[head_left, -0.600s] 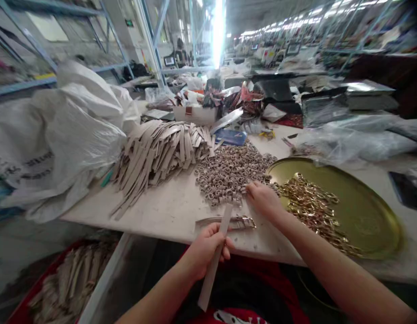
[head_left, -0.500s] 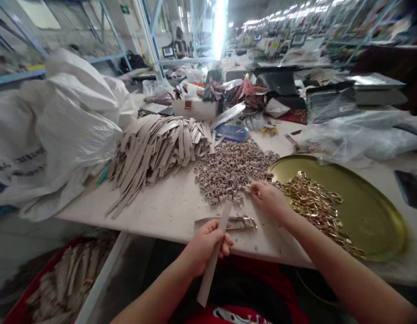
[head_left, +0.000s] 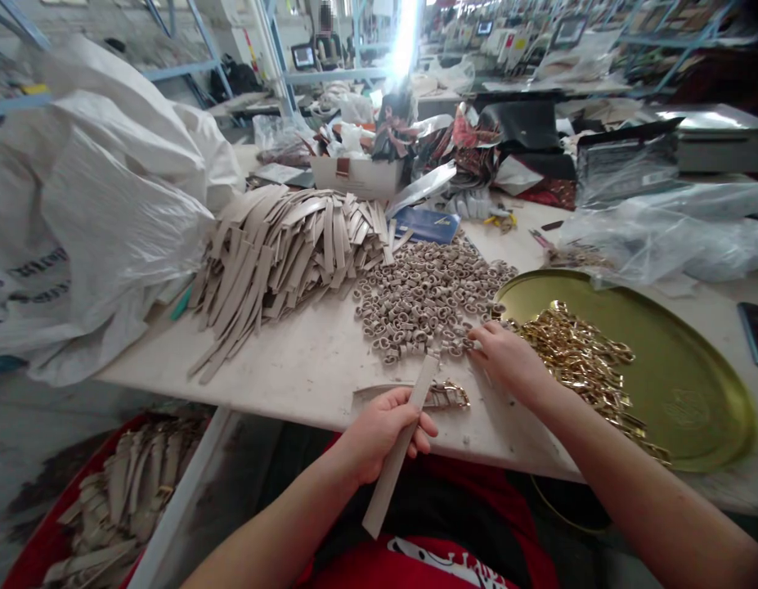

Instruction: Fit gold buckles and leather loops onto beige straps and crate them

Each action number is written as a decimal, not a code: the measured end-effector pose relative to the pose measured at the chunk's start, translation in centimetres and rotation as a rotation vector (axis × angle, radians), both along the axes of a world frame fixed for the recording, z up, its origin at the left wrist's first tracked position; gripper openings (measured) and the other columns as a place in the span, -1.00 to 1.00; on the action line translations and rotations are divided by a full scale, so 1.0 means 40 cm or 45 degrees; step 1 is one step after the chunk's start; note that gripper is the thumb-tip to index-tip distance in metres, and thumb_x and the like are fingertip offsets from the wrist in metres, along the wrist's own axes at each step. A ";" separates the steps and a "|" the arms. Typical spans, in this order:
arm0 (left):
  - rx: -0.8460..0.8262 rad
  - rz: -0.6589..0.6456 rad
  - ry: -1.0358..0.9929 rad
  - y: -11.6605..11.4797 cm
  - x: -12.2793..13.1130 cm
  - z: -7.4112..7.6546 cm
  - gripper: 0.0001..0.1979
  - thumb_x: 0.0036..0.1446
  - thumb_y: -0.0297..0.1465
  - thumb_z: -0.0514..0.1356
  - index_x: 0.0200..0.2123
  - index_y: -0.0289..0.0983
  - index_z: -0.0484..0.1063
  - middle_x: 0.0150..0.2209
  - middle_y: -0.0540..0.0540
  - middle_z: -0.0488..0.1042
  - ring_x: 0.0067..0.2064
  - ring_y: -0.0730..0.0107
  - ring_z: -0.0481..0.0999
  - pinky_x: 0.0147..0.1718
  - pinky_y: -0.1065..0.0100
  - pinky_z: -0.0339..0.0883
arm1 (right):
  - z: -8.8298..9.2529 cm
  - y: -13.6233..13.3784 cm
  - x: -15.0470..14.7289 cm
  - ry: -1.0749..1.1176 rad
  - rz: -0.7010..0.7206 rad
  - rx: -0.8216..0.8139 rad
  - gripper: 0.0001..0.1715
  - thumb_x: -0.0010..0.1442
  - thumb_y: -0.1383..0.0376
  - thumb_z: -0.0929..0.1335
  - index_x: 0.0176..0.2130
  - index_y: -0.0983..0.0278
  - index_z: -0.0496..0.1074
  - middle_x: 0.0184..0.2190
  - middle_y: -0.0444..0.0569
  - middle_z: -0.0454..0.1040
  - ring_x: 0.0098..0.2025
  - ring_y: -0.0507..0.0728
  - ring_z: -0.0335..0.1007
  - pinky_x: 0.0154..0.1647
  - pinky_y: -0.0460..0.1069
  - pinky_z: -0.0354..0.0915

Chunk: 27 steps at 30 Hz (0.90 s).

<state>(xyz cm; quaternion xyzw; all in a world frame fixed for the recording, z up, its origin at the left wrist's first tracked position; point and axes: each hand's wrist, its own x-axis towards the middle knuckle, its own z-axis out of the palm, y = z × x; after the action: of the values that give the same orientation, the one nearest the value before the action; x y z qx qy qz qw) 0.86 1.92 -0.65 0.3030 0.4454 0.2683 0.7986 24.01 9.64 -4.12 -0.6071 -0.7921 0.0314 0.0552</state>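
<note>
While left hand (head_left: pixel 383 429) still clasps strap (head_left: pixel 384 487), right hand (head_left: pixel 510 360) stays at loops (head_left: pixel 424 298), grip unclear.

Bright, even overhead light fills the scene, and a blown-out white glare (head_left: pixel 406 37) burns at the far centre. The round brass tray (head_left: pixel 691 384) on the right gleams softly. Shadows are faint. Wide-angle distortion bends the edges, and the far background is soft and blurred.
</note>
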 end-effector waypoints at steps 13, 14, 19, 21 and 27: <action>0.303 -0.044 0.219 -0.065 0.001 0.020 -0.80 0.01 -0.52 -0.02 -0.25 -0.31 0.26 -0.47 0.03 0.37 -0.60 0.63 0.31 -0.61 0.55 0.15 | 0.052 -0.110 -0.042 1.305 -0.187 -0.334 -0.70 0.05 0.19 0.34 -0.19 0.26 0.39 -0.36 -0.03 0.44 -0.36 0.10 0.34 -0.26 0.03 0.27; 0.419 -0.044 0.271 -0.069 0.002 0.018 -0.84 0.06 -0.48 -0.03 -0.27 -0.31 0.26 -0.51 0.06 0.34 -0.63 0.64 0.25 -0.64 0.55 0.10 | 0.062 -0.140 -0.057 1.553 -0.228 -0.506 -0.67 0.02 0.15 0.37 -0.20 0.24 0.40 -0.38 -0.06 0.44 -0.39 0.07 0.34 -0.28 0.02 0.28; 0.825 -0.143 0.562 -0.090 0.001 0.026 -0.72 0.19 -0.24 -0.07 -0.35 -0.30 0.30 -0.63 0.09 0.23 -0.64 0.59 0.19 -0.63 0.52 0.05 | 0.083 -0.247 -0.125 2.239 -0.408 -0.834 -0.64 -0.13 0.16 0.48 -0.28 0.19 0.45 -0.37 -0.15 0.46 -0.43 -0.04 0.34 -0.26 -0.05 0.29; 0.866 -0.202 0.642 -0.100 -0.003 0.033 -0.72 0.19 -0.26 -0.09 -0.33 -0.29 0.32 -0.63 0.09 0.24 -0.63 0.57 0.21 -0.62 0.51 0.06 | 0.078 -0.266 -0.136 2.249 -0.408 -0.809 -0.67 -0.12 0.18 0.48 -0.28 0.20 0.46 -0.40 -0.15 0.46 -0.44 -0.05 0.33 -0.30 -0.08 0.28; 0.847 -0.351 0.707 -0.125 -0.009 0.039 -0.77 0.17 -0.35 -0.10 -0.37 -0.29 0.30 -0.61 0.06 0.31 -0.62 0.53 0.27 -0.61 0.50 0.09 | 0.059 -0.304 -0.137 2.190 -0.405 -0.757 -0.65 -0.12 0.17 0.49 -0.29 0.22 0.45 -0.43 -0.17 0.45 -0.44 -0.04 0.32 -0.32 -0.09 0.27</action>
<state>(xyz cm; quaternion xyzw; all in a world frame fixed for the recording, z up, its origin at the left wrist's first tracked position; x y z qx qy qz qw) 0.51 -3.10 0.91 0.6600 0.4877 0.1965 0.5365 18.55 -2.54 -1.77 -0.4657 -0.3450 0.6656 0.4702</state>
